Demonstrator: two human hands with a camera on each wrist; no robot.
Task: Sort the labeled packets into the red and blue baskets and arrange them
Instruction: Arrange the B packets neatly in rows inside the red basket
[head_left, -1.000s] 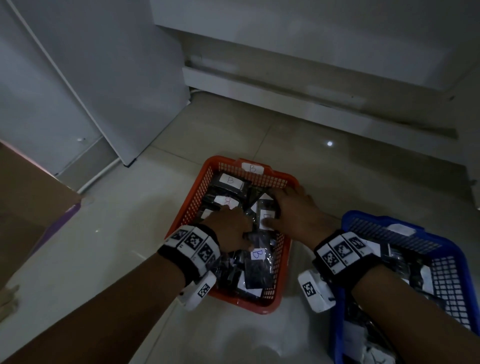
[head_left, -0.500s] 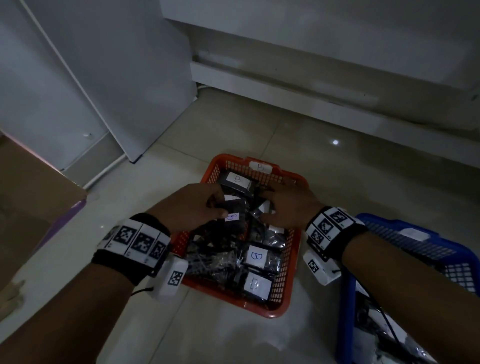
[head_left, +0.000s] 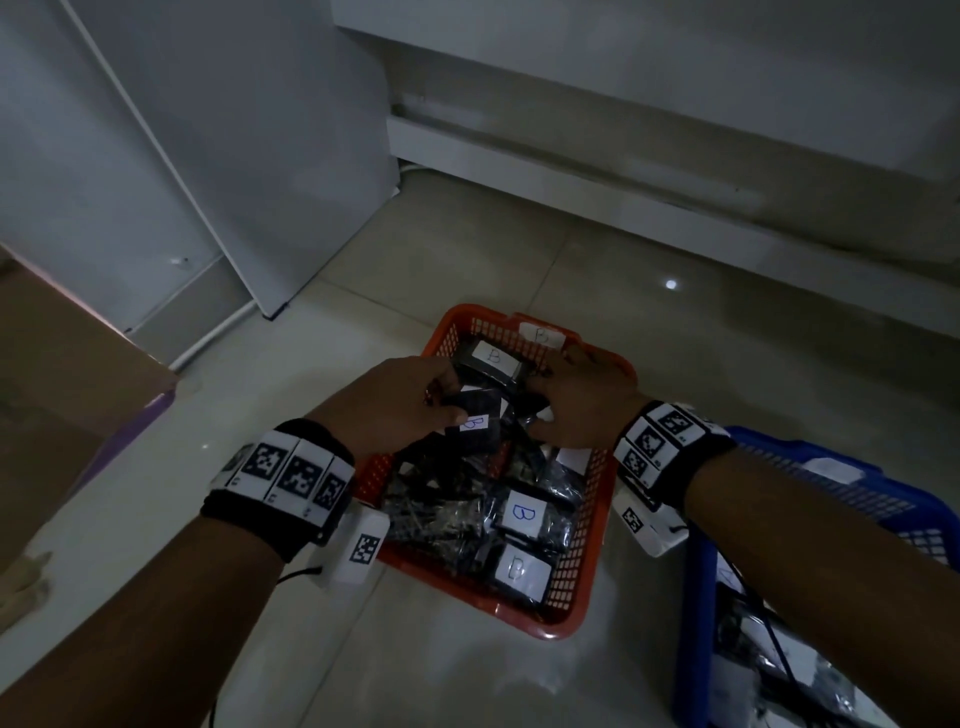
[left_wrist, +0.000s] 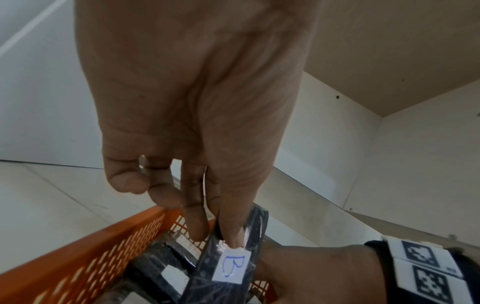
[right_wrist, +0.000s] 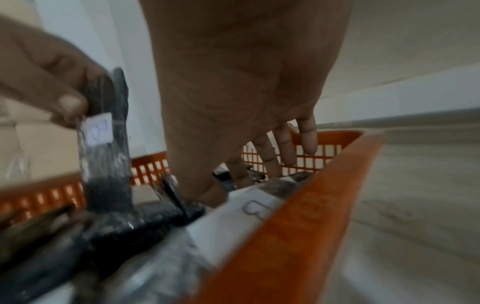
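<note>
The red basket (head_left: 571, 587) sits on the floor, full of black packets with white "B" labels (head_left: 519, 513). My left hand (head_left: 452, 408) pinches one such B packet (head_left: 475, 423) upright over the basket's far half; the left wrist view shows thumb and forefinger of the left hand (left_wrist: 221, 236) on the packet (left_wrist: 231, 265) just above its label. My right hand (head_left: 545, 395) reaches into the basket's far right corner. In the right wrist view the right hand (right_wrist: 254, 174) has straight fingers (right_wrist: 285, 148) among packets, holding nothing. The blue basket (head_left: 696, 597) stands at the right.
A cardboard box (head_left: 62, 395) stands at the left. A white panel (head_left: 249, 156) leans behind it, and a white ledge (head_left: 623, 171) runs along the back. The blue basket holds packets and cables. Tiled floor (head_left: 441, 675) lies in front of the baskets.
Both hands have moved from the middle of the red basket toward its far end. My left hand has picked up a B packet and now holds it upright.
</note>
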